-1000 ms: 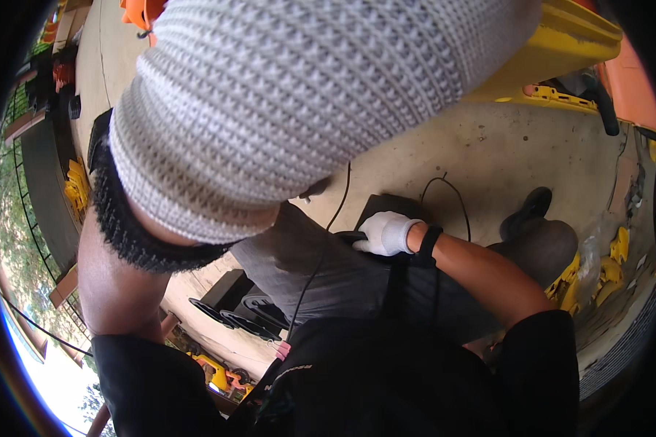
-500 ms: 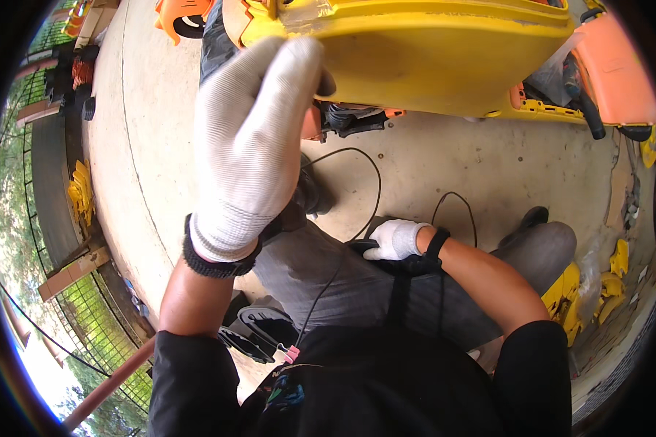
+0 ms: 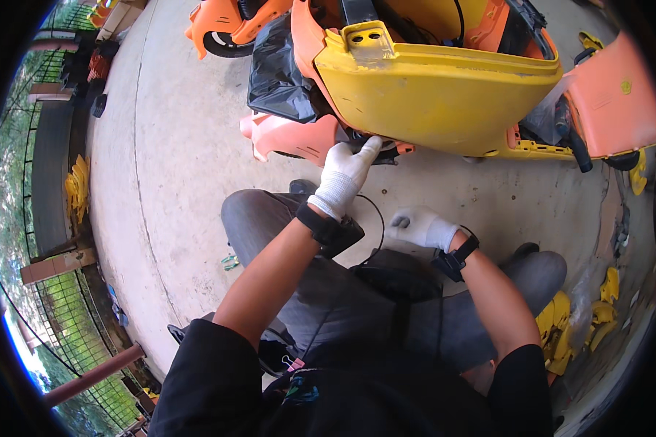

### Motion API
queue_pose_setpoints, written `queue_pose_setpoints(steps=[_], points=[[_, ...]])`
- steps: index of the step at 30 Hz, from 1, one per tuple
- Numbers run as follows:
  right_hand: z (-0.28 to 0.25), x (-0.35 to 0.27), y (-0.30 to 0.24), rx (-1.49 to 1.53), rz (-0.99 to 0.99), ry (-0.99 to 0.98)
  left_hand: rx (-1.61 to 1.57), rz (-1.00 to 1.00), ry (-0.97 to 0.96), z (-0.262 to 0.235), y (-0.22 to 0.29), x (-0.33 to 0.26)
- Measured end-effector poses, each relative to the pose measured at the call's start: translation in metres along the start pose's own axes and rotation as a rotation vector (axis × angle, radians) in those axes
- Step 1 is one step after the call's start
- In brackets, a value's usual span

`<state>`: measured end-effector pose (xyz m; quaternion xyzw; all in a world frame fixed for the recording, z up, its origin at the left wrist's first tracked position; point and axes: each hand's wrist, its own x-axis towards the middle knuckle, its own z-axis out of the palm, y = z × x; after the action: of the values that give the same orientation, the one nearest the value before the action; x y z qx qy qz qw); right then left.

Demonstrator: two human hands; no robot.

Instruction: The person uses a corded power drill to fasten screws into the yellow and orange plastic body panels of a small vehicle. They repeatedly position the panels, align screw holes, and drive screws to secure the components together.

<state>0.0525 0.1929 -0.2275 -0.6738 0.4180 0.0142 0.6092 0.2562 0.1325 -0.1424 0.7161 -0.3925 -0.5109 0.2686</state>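
A yellow plastic body panel point(image 3: 444, 95) of a scooter stands in front of me, with orange panels point(image 3: 299, 138) beside and below it. My left hand point(image 3: 345, 173), in a white knit glove with a black wrist strap, reaches up and touches the dark part under the yellow panel's lower edge. My right hand point(image 3: 421, 226), also in a white glove, rests on my grey trousers point(image 3: 342, 291) by a thin black cable point(image 3: 375, 218), its fingers curled; what it holds, if anything, is hidden.
A black plastic bag point(image 3: 280, 73) lies over the orange body at the back. Loose yellow parts point(image 3: 568, 328) lie on the concrete at the right, more yellow pieces point(image 3: 76, 186) at the left by a fence. Another orange panel point(image 3: 612, 102) stands at the right.
My left hand has moved from right in front of the camera down and forward to the underside of the yellow panel. My right hand has stayed on my lap.
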Motion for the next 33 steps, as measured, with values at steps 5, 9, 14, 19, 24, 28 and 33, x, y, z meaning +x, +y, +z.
queue_pose_setpoints(steps=[5,9,14,19,24,28,33], points=[[-0.027,-0.006,-0.009,0.108,0.145,0.231,-0.253,0.085,0.099,-0.012,-0.012,0.007],[-0.026,-0.01,-0.02,0.072,0.139,0.296,-0.47,0.0,0.111,-0.032,-0.013,0.007],[-0.025,-0.014,-0.014,0.215,0.09,0.332,-0.662,-0.063,0.07,-0.056,-0.031,0.014],[-0.031,-0.023,-0.013,0.445,0.185,0.396,-0.706,-0.143,-0.294,-0.051,-0.031,0.009],[-0.025,-0.026,0.013,0.583,0.273,0.478,-0.367,0.077,-0.62,-0.028,-0.02,-0.014],[-0.021,-0.029,0.029,0.588,0.316,0.518,-0.222,0.179,-0.912,-0.018,-0.015,-0.021],[-0.017,-0.034,0.024,0.611,0.315,0.561,-0.663,0.066,-0.618,-0.003,-0.001,-0.007]])
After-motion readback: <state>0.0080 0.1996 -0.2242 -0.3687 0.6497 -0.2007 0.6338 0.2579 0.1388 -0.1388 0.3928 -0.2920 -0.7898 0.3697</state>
